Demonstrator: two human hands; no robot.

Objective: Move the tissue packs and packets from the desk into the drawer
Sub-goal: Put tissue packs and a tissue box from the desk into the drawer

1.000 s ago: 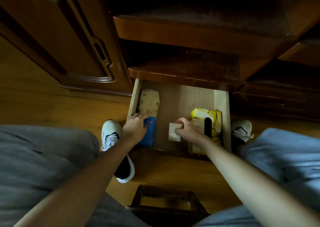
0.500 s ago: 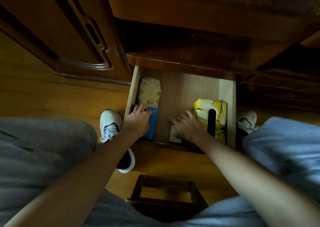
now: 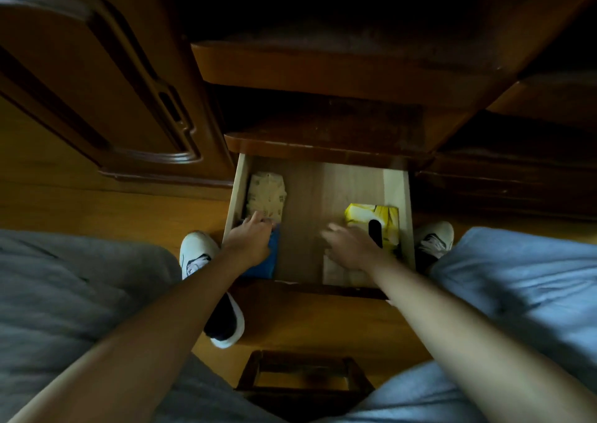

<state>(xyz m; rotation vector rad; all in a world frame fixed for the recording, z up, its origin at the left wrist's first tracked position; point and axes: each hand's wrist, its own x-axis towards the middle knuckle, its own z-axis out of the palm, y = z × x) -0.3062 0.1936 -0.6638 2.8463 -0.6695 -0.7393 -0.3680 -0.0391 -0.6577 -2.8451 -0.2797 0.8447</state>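
The left hand [image 3: 250,245] covers most of a blue pack [image 3: 269,258]. The right hand [image 3: 353,248], blurred, hides part of a pale packet [image 3: 339,271] beneath it.

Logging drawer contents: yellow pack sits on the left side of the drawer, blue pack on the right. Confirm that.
Wrong: the sides are swapped. In the head view the yellow pack sits on the right side of the drawer, the blue pack on the left.
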